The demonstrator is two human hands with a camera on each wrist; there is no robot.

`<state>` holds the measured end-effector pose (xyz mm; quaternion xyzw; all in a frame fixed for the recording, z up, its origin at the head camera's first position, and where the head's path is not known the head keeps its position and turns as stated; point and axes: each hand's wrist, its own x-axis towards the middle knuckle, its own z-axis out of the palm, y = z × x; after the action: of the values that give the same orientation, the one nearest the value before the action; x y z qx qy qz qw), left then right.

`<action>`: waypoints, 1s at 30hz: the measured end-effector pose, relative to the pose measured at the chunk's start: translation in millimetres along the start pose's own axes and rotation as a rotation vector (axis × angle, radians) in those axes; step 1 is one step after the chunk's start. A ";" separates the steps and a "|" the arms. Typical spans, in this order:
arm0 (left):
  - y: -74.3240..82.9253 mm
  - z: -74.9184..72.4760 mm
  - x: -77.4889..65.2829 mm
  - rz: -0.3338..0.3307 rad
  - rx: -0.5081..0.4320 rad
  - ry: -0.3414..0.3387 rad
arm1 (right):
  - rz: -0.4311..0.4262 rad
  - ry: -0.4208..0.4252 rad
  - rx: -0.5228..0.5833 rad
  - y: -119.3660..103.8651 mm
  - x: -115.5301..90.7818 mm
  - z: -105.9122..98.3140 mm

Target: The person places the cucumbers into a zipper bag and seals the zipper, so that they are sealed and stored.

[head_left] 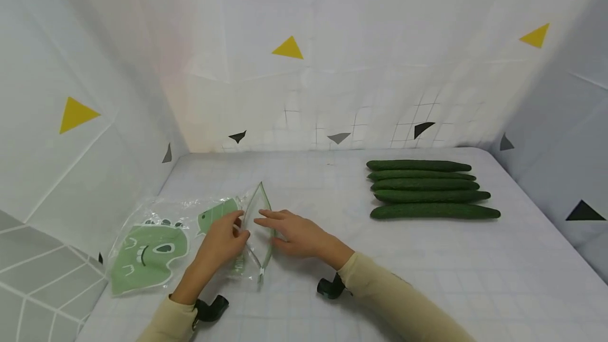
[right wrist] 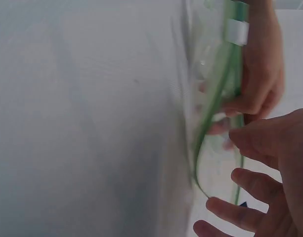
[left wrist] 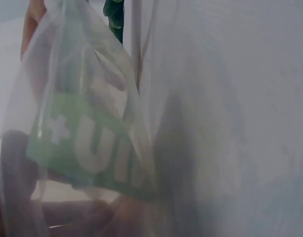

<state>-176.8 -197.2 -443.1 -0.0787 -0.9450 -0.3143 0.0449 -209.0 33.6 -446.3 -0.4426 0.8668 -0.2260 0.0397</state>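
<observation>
A clear zip bag (head_left: 157,247) printed with green dinosaurs lies at the table's left. Its green-rimmed mouth (head_left: 259,215) stands up, spread into a leaf shape. My left hand (head_left: 239,227) pinches the mouth's near-left rim; in the right wrist view that left hand (right wrist: 257,94) grips the green zip strip (right wrist: 215,103). My right hand (head_left: 267,221) reaches in from the right with straight fingers at the other rim; its fingertips (right wrist: 225,207) sit beside the strip, not closed round it. In the left wrist view the bag (left wrist: 92,148) fills the picture and blurs everything behind it.
Several long dark green cucumbers (head_left: 427,189) lie side by side at the table's (head_left: 427,278) back right. White sheet walls with coloured triangles close in the left, back and right sides. A black wrist mount (head_left: 330,286) sits under each forearm.
</observation>
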 end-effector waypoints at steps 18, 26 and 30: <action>3.1 -1.4 -2.9 0.199 0.007 0.200 | 0.124 -0.067 -0.204 1.8 6.4 15.9; 4.7 -9.9 -6.0 0.179 0.098 0.240 | 0.113 -0.045 -0.164 5.5 4.6 18.3; 4.1 -12.4 -6.9 0.188 0.168 0.275 | 0.141 -0.033 -0.150 5.1 5.1 17.1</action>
<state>-168.8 -202.3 -431.7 -0.1191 -0.9413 -0.2363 0.2094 -211.3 26.1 -463.1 -0.3861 0.9095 -0.1499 0.0366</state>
